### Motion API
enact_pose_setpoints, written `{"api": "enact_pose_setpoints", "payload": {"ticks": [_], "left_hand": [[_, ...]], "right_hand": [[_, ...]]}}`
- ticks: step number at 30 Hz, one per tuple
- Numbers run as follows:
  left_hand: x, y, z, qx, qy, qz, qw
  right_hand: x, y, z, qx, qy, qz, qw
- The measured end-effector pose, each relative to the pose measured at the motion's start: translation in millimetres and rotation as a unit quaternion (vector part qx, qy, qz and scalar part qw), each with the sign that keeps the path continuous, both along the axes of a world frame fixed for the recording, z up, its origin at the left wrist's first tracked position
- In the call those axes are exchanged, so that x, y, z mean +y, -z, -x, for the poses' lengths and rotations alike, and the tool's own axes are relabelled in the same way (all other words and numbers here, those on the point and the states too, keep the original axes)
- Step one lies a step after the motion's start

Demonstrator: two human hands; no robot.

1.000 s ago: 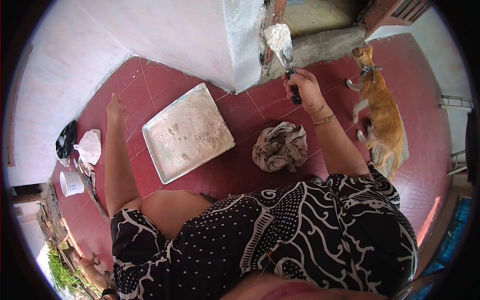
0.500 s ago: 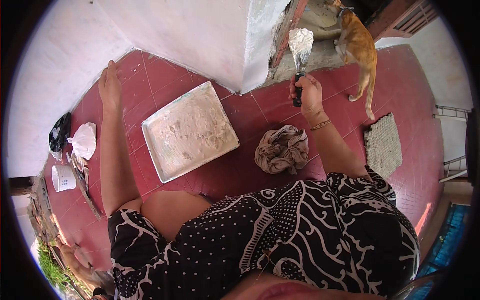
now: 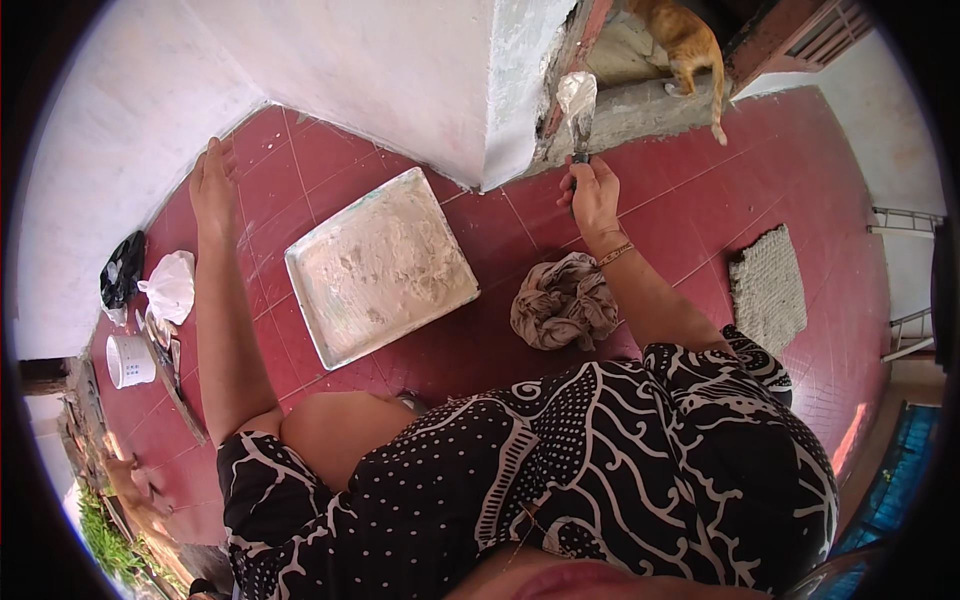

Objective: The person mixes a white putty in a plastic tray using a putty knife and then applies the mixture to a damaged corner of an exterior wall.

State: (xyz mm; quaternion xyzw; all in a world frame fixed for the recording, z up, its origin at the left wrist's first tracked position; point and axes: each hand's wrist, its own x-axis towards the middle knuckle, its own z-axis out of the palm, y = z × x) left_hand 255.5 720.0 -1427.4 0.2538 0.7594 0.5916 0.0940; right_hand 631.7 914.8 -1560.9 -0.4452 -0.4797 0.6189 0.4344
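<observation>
My right hand (image 3: 595,203) is wrapped round the dark handle of a putty knife (image 3: 580,128). White paste (image 3: 577,92) coats the blade, which points away from me beside the wall corner. Raised at the left near the wall, my left hand (image 3: 213,192) has its fingers stretched out and holds nothing. Between my arms on the floor lies a white rectangular tray (image 3: 330,356), its bottom covered with off-white paste (image 3: 385,265). A crumpled brown cloth (image 3: 565,302) sits right of the tray, below my right wrist.
An orange cat (image 3: 690,40) stands at the doorway sill. To the left are a black bag (image 3: 122,276), a white bag (image 3: 170,287), a white tub (image 3: 130,361) and long thin tools (image 3: 178,385). A woven mat (image 3: 768,290) lies right. White walls (image 3: 380,70) meet the red tiled floor (image 3: 660,215).
My right hand has drawn the putty knife slightly left and nearer to me, and less paste shows on its blade. The cat has moved farther into the doorway. My left hand has shifted slightly.
</observation>
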Motion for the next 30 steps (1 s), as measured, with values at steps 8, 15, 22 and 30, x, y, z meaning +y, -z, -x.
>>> {"api": "enact_pose_setpoints", "payload": {"ticks": [8,15,22,30], "left_hand": [[-5,12,14,-0.003,0.008,-0.003,1.000],[-20,26,42,-0.009,0.011,0.012,1.000],[-30,38,57,-0.012,0.016,0.036,0.999],[-25,44,66,-0.027,0.036,0.046,0.998]], "right_hand": [[-1,11,19,-0.022,-0.020,-0.031,0.999],[4,37,49,-0.087,-0.019,-0.100,0.991],[12,52,82,-0.140,0.001,-0.162,0.977],[23,82,104,-0.181,0.050,-0.211,0.959]]}}
